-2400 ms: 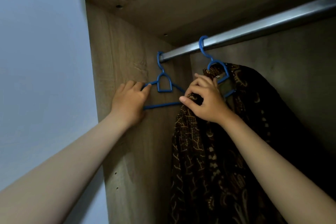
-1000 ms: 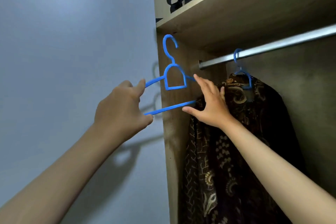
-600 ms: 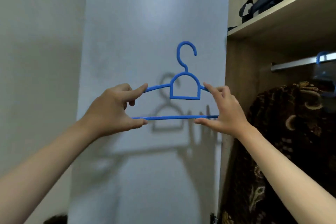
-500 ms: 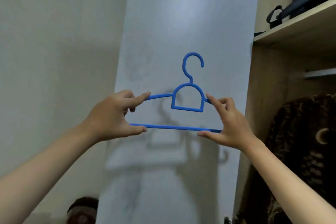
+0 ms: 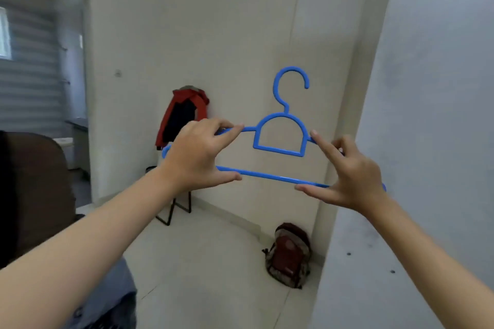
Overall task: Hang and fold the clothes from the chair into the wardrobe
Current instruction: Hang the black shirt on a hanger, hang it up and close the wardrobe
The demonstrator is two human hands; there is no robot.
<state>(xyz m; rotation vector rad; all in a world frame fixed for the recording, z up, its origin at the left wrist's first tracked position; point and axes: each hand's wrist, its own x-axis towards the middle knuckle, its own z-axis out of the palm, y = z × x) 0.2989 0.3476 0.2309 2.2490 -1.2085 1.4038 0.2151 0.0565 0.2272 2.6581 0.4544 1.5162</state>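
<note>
The blue hanger (image 5: 278, 139) is held up flat at the middle, pinched by the left hand (image 5: 197, 157) and the right hand (image 5: 350, 176). The clothes (image 5: 184, 112) on the chair (image 5: 173, 208) are seen at 10 o'clock from it. The thin hanger could be dropped if one pinch is let loose.

Open floor (image 5: 203, 262) lies ahead between the dark bulk (image 5: 32, 189) at left and the pale door (image 5: 427, 141) at right. Against the wall stand a chair (image 5: 176, 211) with a jacket (image 5: 184, 112), and a backpack (image 5: 290, 255).
</note>
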